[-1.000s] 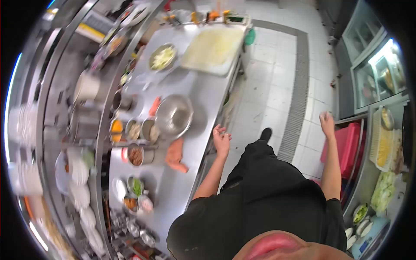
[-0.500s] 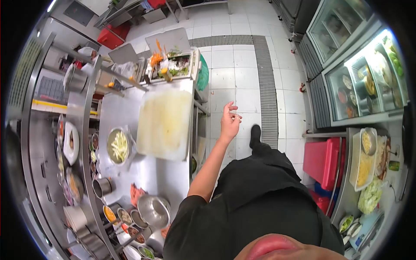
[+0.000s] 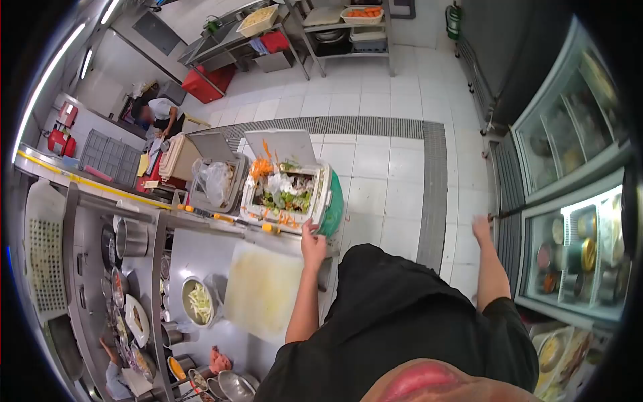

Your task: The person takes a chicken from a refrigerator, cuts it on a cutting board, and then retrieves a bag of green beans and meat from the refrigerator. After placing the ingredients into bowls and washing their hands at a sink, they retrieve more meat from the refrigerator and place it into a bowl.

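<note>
My left hand [image 3: 313, 246] is just past the upper right corner of the white cutting board [image 3: 262, 289], near the front rim of the scrap bin [image 3: 287, 194]. Its fingers point towards that rim; whether they touch or hold anything is too small to tell. Out to the right, over the floor, my right hand [image 3: 481, 228] is blurred, with its fingers smeared. A bowl of pale cut strips [image 3: 199, 301] rests on the steel counter left of the board. Orange and green scraps fill the bin, and a green bag [image 3: 333, 204] hangs at its right side.
Glass-door fridges [image 3: 576, 254] line the right. A floor drain grate [image 3: 435, 194] crosses the tiles. At the back left a person [image 3: 163, 114] bends beside crates. A steel rack [image 3: 348, 33] and red bin [image 3: 209, 82] stand at the back. Another person's arm [image 3: 109, 352] shows at lower left.
The view has shifted forward, bringing the scrap bin closer. My left hand has moved from over the floor to the bin's front edge. My right hand has come into view.
</note>
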`<state>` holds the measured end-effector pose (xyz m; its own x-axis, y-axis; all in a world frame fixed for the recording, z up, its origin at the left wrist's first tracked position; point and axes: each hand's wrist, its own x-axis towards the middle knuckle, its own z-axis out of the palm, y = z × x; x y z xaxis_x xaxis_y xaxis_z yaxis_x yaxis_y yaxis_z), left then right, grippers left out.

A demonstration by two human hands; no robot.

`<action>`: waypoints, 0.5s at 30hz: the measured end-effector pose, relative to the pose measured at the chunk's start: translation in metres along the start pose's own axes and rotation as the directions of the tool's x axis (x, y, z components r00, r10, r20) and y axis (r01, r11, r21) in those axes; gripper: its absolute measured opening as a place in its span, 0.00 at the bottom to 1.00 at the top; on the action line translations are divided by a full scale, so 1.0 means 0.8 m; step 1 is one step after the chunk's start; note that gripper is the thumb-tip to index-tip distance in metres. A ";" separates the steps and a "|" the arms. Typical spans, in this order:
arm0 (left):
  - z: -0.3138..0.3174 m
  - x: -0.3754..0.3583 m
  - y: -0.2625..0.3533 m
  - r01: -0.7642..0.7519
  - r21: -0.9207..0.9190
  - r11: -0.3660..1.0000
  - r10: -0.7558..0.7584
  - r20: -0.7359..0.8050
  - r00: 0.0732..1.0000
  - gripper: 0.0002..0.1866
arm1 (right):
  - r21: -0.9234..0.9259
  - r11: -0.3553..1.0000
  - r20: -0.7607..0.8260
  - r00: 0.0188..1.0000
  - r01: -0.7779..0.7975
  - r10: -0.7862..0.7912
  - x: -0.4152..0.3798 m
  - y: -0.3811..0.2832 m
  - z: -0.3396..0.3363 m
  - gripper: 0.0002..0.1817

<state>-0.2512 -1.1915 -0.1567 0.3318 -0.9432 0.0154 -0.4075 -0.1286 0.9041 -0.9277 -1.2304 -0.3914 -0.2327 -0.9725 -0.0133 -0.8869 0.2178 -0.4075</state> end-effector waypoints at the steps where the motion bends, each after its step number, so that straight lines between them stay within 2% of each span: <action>1: 0.010 0.018 -0.001 -0.001 -0.010 1.000 0.000 -0.015 1.000 0.34 | 0.120 0.992 0.059 0.997 0.040 -0.048 0.097 -0.092 -0.032 0.23; 2: 0.019 0.036 -0.003 0.040 -0.056 0.998 -0.042 -0.028 0.999 0.35 | 0.221 0.974 0.030 0.998 0.042 -0.050 0.160 -0.217 -0.095 0.22; 3: 0.026 0.057 -0.006 0.079 -0.099 0.992 -0.083 -0.037 0.996 0.36 | 0.235 0.951 -0.092 0.979 0.200 -0.183 0.235 -0.270 -0.093 0.21; 5: 0.051 0.111 -0.026 0.095 -0.062 0.994 -0.098 -0.043 0.994 0.39 | 0.428 0.896 0.028 0.989 0.121 -0.147 0.308 -0.420 -0.167 0.21; 8: 0.092 0.203 -0.032 0.125 -0.274 0.953 -0.150 -0.070 0.986 0.38 | 0.418 0.901 0.089 0.981 0.118 -0.170 0.379 -0.514 -0.192 0.22; 9: 0.102 0.256 -0.042 0.117 -0.295 0.948 -0.140 -0.057 0.989 0.38 | 0.402 0.908 0.071 0.984 0.121 -0.162 0.406 -0.519 -0.187 0.22; 11: 0.129 0.346 -0.080 -0.163 -0.065 0.984 0.147 -0.200 0.969 0.36 | 0.266 0.955 0.091 0.983 0.132 -0.161 0.432 -0.457 -0.142 0.22; 12: 0.125 0.383 -0.035 -0.051 -0.148 0.988 0.025 -0.176 0.984 0.35 | 0.045 0.985 0.080 0.982 0.169 -0.172 0.454 -0.381 -0.095 0.23; 13: 0.121 0.427 0.002 -0.050 -0.227 0.973 0.010 -0.177 0.984 0.36 | 0.013 0.994 0.120 0.987 0.110 -0.110 0.462 -0.310 -0.067 0.25; 14: 0.118 0.470 0.027 -0.049 -0.296 0.954 -0.007 -0.186 0.983 0.36 | -0.091 0.993 0.046 0.996 0.075 -0.071 0.446 -0.237 -0.042 0.26; 15: 0.117 0.512 0.044 -0.087 -0.319 0.944 0.015 -0.221 0.975 0.37 | -0.267 0.962 0.148 0.989 0.058 -0.018 0.417 -0.205 -0.059 0.27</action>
<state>-0.2091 -1.6108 -0.1588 0.5055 -0.8540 0.1229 -0.1419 0.0582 0.9882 -0.8791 -1.5865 -0.2857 -0.1547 -0.9779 -0.1409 -0.9731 0.1755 -0.1490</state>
